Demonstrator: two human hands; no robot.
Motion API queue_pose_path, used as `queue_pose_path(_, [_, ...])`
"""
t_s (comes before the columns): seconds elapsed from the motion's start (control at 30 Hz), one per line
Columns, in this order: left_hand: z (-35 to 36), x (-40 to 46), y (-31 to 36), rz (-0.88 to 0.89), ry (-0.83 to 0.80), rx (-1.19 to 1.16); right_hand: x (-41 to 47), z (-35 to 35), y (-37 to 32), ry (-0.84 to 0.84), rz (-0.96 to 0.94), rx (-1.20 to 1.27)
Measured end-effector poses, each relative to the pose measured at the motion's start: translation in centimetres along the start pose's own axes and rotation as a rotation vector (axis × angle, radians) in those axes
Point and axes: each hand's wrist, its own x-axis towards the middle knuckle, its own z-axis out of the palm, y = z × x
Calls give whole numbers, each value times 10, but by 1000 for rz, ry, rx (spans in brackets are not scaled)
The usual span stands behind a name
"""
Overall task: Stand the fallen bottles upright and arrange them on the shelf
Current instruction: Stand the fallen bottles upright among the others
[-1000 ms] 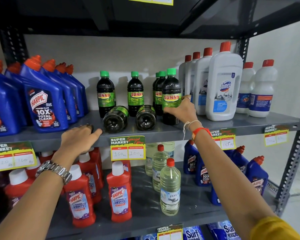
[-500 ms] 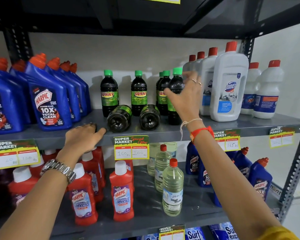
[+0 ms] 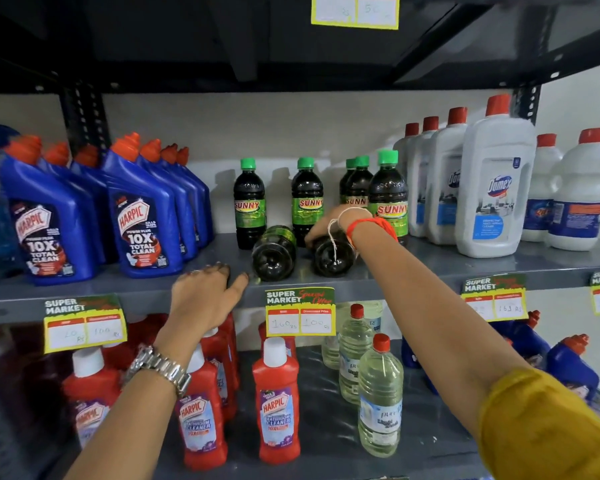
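Note:
Two dark Sunny bottles lie on their sides on the grey shelf [image 3: 430, 268], bases towards me: the left fallen bottle [image 3: 273, 255] and the right fallen bottle [image 3: 331, 256]. My right hand [image 3: 329, 225] reaches over the right fallen bottle and its fingers wrap the bottle's upper side. My left hand [image 3: 205, 294] rests flat on the shelf's front edge, fingers apart, just left of the left fallen bottle. Behind stand several upright Sunny bottles [image 3: 388, 199] with green caps.
Blue Harpic bottles [image 3: 142, 223] fill the shelf's left, white Domex bottles [image 3: 492, 188] its right. The lower shelf holds red Harpic cleaners [image 3: 278, 407], clear liquid bottles [image 3: 380, 400] and more blue bottles. Price tags [image 3: 300, 311] hang on the shelf edge.
My right hand left the upright front Sunny bottle, lifted, then came down to the left onto the right fallen bottle. My left hand stayed on the shelf edge.

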Motion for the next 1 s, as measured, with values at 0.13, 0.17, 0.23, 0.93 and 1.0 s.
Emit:
queue_pose_path(0.13, [6,0,-4,7,57,-30,10,7,2,133,68,-21])
queue_pose_path(0.17, [6,0,-4,12,67,-35,12,9,2,180,98,-9])
queue_pose_path(0.23, [6,1,-3,21,79,-39,14,11,3,266,130,23])
queue_pose_path(0.93, [8,0,-4,52,124,-41,-3,49,13,931,-207,565])
queue_pose_path(1.0, [9,0,-3,55,131,-49,-1,54,16,924,-189,580])
